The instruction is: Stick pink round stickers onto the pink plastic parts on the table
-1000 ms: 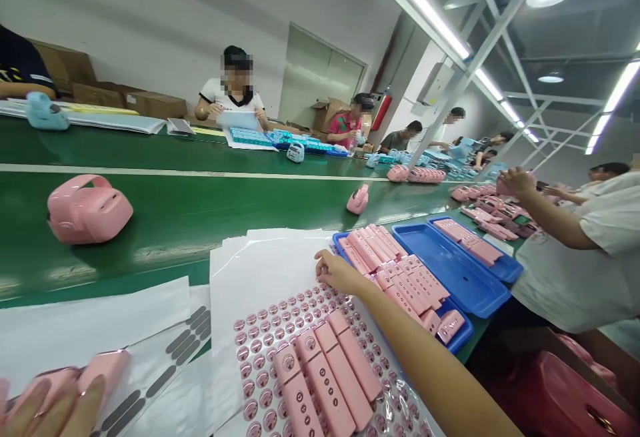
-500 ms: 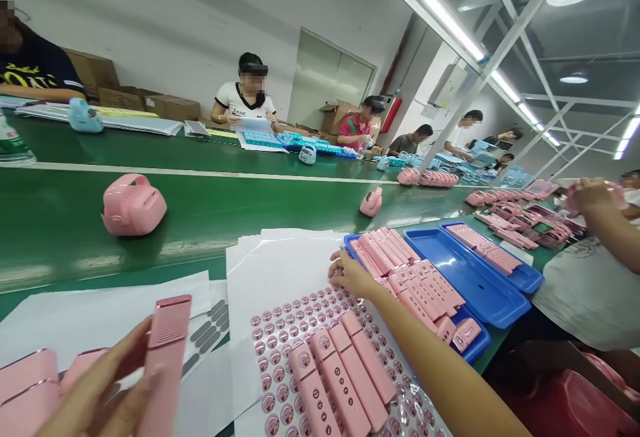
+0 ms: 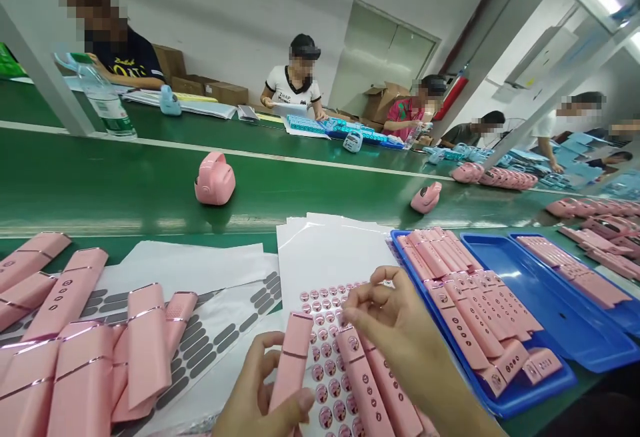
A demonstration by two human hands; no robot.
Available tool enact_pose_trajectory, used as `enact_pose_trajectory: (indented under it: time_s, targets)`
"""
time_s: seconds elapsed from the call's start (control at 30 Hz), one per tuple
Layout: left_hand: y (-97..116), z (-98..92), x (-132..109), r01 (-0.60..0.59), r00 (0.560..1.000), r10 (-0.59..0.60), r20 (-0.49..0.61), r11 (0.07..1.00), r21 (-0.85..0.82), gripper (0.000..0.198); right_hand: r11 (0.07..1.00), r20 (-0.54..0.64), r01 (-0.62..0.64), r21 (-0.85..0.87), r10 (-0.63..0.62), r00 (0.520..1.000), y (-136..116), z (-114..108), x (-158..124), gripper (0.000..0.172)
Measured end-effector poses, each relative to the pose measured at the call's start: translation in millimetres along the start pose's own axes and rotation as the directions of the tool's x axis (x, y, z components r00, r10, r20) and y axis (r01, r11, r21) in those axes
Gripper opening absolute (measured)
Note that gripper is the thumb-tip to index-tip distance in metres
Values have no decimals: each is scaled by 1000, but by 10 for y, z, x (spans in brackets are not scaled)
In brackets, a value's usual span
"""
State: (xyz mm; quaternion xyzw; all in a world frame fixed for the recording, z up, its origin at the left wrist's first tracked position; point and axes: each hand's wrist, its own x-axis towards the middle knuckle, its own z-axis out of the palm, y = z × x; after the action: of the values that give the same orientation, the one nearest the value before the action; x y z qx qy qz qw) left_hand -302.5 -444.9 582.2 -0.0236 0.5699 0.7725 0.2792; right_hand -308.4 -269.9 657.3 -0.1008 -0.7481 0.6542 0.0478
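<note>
My left hand [image 3: 260,393] grips a long pink plastic casing [image 3: 294,350] with a dark band near its top, held upright over the paper. Just right of it, my right hand [image 3: 400,313] hovers with thumb and forefinger pinched together; whatever sits between the fingertips is too small to make out. Beneath both hands lies a sheet of round, shiny stickers [image 3: 323,371], each with a small figure. On this sheet rest several pink casings with oval marks [image 3: 367,390], partly covered by my right hand.
Left, pink casings [image 3: 83,377] lie heaped over sheets of grey oval stickers [image 3: 200,340]. On the right a blue tray [image 3: 555,397] holds rows of casings, beside another blue tray [image 3: 545,303]. A pink handled device [image 3: 215,180] stands on the green belt [image 3: 300,187]. Co-workers sit opposite.
My left hand has carried its casing rightward from the pile to the sticker sheet. My right hand has drawn nearer, from the sheet's far edge, fingers pinched. The view has turned left.
</note>
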Motion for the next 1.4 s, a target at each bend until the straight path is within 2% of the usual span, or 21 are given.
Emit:
enact_pose_trajectory:
  time_s: [0.03, 0.1, 0.23, 0.3, 0.5, 0.73, 1.07, 1.2, 1.4]
  targets:
    - [-20, 15, -10, -47, 999, 47, -5, 998, 32, 60, 1000, 9, 2, -15, -2, 1000, -28, 107, -73, 33]
    - [-50, 43, -25, -65, 998, 67, -10, 994, 84, 56, 997, 15, 0, -81, 1, 1000, -23, 254, -148, 33]
    - [-108, 59, -37, 48, 999, -48, 7, 996, 80, 68, 985, -7, 2, -170, -3, 1000, 66, 371, -146, 33]
    - [-147, 53, -34, 38, 998, -40, 42, 998, 45, 67, 980, -5, 12, -200, -13, 1000, 86, 396, -140, 30]
    - [-224, 28, -12, 24, 998, -26, 58, 999, 40, 56, 973, 57, -2, -233, 16, 998, 95, 426, -160, 32]
    - [-231, -7, -7, 30, 998, -35, 60, 996, 82, 53, 953, 57, -53, -298, 73, 996, 126, 439, -160, 32]
    - [-217, -15, 0, 9, 997, -25, 70, 976, 217, 50, 966, 73, 10, -258, 9, 997, 138, 427, -166, 28]
    - [-183, -12, -8, 7, 998, -25, 63, 964, 264, 50, 954, 90, 13, -298, 15, 996, 118, 426, -164, 28]
    - [-164, 7, -23, 9, 999, -20, 49, 977, 212, 52, 942, 93, 7, -337, 26, 995, 93, 425, -162, 26]
